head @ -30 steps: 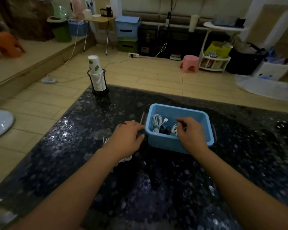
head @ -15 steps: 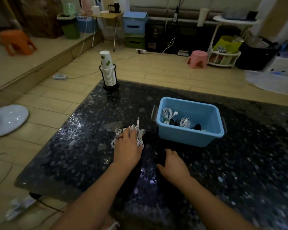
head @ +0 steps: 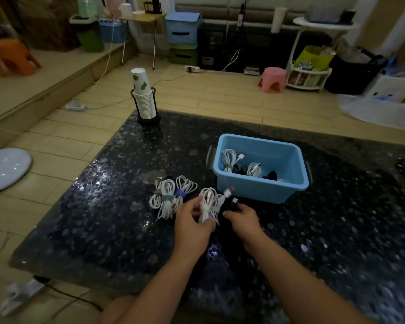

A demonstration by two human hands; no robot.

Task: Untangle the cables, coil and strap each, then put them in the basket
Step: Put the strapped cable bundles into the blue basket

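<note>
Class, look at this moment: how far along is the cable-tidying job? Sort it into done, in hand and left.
Done: two strapped white coils lie in the light blue plastic basket, with dark items I cannot identify.
In hand: the left hand grips a white coiled cable; the right hand holds something dark, too dim to name.
Left: strapped white bundles wait on the dark speckled table.
</note>
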